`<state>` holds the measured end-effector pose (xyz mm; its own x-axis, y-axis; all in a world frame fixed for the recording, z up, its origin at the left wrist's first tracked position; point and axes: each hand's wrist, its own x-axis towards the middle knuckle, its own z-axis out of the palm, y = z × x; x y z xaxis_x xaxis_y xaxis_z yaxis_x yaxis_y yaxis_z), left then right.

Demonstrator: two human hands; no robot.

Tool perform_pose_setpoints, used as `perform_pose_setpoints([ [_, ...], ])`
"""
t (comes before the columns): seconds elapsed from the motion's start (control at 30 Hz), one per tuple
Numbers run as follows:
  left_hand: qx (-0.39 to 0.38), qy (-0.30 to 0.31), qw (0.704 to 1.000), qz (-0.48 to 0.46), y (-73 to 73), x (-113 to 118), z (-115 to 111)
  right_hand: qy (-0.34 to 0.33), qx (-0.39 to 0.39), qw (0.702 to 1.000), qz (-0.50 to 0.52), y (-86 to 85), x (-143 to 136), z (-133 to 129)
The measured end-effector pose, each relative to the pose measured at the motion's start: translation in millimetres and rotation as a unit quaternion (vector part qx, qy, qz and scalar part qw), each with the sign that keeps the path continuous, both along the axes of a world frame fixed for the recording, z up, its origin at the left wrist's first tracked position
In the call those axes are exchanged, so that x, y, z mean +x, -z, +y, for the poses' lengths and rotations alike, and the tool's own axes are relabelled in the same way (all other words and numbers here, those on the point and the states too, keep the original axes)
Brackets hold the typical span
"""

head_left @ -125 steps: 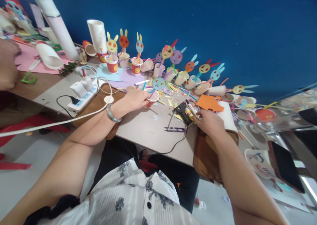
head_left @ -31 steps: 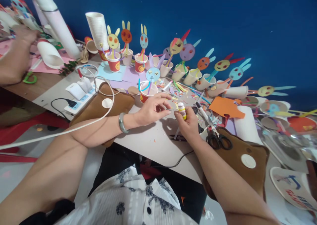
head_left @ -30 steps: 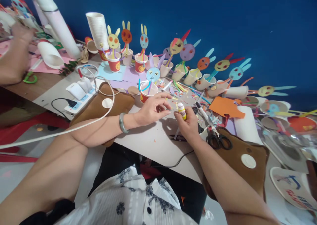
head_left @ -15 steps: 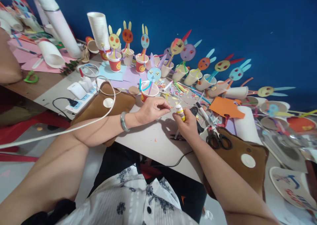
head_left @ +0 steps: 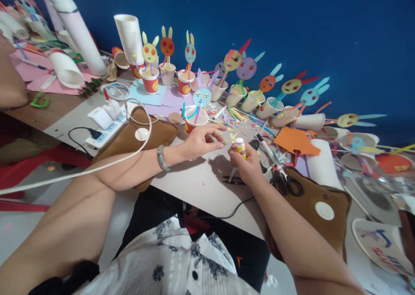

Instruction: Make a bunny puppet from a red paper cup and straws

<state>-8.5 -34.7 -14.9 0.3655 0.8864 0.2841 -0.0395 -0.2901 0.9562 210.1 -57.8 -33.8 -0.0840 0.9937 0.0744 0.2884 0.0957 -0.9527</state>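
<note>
My right hand (head_left: 248,163) is closed around a small yellow-and-white bottle (head_left: 241,147) with its white cap upward; its label is too small to read. To its left, my left hand (head_left: 202,141) hovers above the table with thumb and forefinger apart, and I see nothing held between them. Just behind my left hand stands a red paper cup (head_left: 196,118) with a blue paper rabbit face (head_left: 202,97), purple ears and pipe-cleaner arms. Black tweezers (head_left: 233,180) lie partly under my right hand. Black-handled scissors (head_left: 287,184) rest to the right of my wrist.
Several paper-cup rabbits (head_left: 267,84) line the blue wall. Paper scraps (head_left: 236,117) litter the table behind my hands. A power strip (head_left: 108,133) and white cable (head_left: 123,160) are at left, beside a brown cushion (head_left: 119,144). Another person's arm (head_left: 11,74) shows at far left.
My left thumb and forefinger have parted from a near pinch. The bottle in my right hand has shifted slightly right and stands more upright.
</note>
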Motion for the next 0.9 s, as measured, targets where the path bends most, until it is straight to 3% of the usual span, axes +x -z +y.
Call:
perform_pose_setpoints([
  [0.13,-0.045,0.059,0.997,-0.036,-3.1,-3.2,1.0,-0.068,-0.085,0.991,0.075,-5.4,-1.2,-3.0],
  [0.27,-0.036,0.086,0.993,-0.074,1.2,-2.1,3.7,-0.124,-0.145,0.974,0.124,-9.9,-4.1,-7.2],
  [0.47,-0.019,0.085,0.992,-0.090,4.2,0.5,5.9,-0.116,-0.117,0.981,0.101,-6.1,-3.3,-7.3],
  [0.9,-0.037,0.062,0.993,-0.097,-8.6,-3.2,1.0,-0.097,-0.097,0.987,0.078,-5.7,-0.7,-3.5],
])
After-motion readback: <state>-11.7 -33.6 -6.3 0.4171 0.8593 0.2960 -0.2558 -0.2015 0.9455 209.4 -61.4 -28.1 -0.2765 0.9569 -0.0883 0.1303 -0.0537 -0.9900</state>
